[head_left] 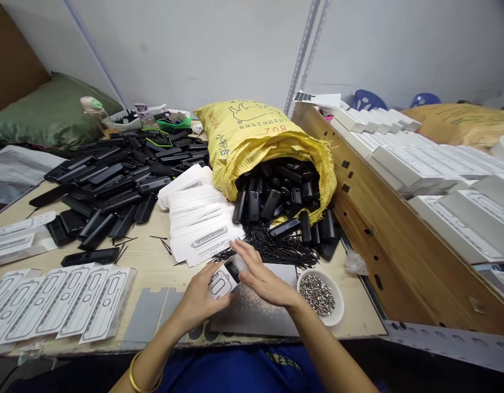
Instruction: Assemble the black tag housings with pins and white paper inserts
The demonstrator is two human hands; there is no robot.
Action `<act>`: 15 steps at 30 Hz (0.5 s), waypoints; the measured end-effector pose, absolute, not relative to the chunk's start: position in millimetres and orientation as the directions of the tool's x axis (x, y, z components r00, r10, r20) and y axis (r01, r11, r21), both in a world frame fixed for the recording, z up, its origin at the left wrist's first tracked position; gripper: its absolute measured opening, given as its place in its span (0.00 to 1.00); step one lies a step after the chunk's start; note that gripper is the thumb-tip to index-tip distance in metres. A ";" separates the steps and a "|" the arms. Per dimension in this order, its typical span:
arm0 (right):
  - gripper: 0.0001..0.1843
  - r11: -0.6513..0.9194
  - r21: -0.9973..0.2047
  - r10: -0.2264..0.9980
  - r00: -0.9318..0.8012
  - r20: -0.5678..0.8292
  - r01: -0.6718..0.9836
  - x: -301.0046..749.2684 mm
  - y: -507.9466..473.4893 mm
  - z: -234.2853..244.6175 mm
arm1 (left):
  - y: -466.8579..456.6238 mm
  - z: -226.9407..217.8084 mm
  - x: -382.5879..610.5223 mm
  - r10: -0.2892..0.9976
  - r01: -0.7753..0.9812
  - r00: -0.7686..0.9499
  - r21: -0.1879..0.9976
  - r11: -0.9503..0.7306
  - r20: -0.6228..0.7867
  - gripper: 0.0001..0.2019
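My left hand (199, 297) grips a white printed cardboard box (221, 284) in front of me, thumb on one side and fingers behind. The box is tilted, with its end up, and something dark shows at that end. My right hand (262, 275) is open, its fingers stretched out over the upper end of the box; whether they touch it is hard to tell. Beneath both hands lies a grey mat (276, 322) with small bits on it. Right of it stands a white bowl (339, 305) of small metal pieces (317, 295). White printed leaflets (209, 234) are stacked just beyond my hands.
A yellow sack (252, 128) spills black plastic cases (272, 204) beside thin black rods (282, 245). More black cases (108, 180) are heaped at left. White boxes (108, 305) line the front left. A wooden board (370, 218) bounds the right, with stacked boxes (415, 169) beyond.
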State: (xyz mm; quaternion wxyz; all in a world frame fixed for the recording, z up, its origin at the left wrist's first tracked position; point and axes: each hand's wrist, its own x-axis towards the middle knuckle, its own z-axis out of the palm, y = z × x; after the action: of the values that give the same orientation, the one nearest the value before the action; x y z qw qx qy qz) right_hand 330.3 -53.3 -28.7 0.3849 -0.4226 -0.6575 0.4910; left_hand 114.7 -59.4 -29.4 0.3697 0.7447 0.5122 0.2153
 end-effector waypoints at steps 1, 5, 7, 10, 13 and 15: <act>0.26 0.155 -0.969 0.946 -0.312 0.089 0.194 330.9 -52.0 -35.4 | -58.8 -28.2 114.1 0.936 0.605 0.345 0.780 -0.160 -0.076 0.26; 0.09 0.137 -0.821 0.968 -0.251 -0.008 0.554 336.4 -45.7 -71.7 | -55.2 -27.4 112.2 0.983 0.610 0.172 0.790 -0.060 -0.058 0.31; 0.04 0.161 -0.700 0.956 -0.286 -0.065 0.696 337.6 -42.5 -88.4 | -54.6 -29.5 116.8 0.985 0.574 0.171 0.812 -0.100 0.000 0.34; 0.06 0.159 -0.686 0.962 -0.267 -0.054 0.710 342.6 -38.3 -95.2 | -55.5 -34.2 134.3 0.978 0.485 0.200 0.862 -0.150 0.058 0.36; 0.06 0.107 -0.866 0.993 -0.086 0.074 0.488 354.0 -37.9 -73.8 | -56.4 -38.7 157.7 0.972 0.426 0.221 0.889 -0.166 0.076 0.38; 0.04 0.099 -0.977 0.989 0.091 0.118 0.186 358.2 -41.9 -49.2 | -57.1 -41.0 171.1 0.967 0.421 0.231 0.886 -0.196 0.104 0.38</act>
State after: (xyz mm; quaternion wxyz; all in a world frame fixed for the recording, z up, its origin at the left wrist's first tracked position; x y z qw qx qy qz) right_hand 358.2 -41.9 -49.2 0.5037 -0.5401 -0.5440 0.3984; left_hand 171.1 -57.1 -41.0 0.3818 0.6855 0.5061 0.3579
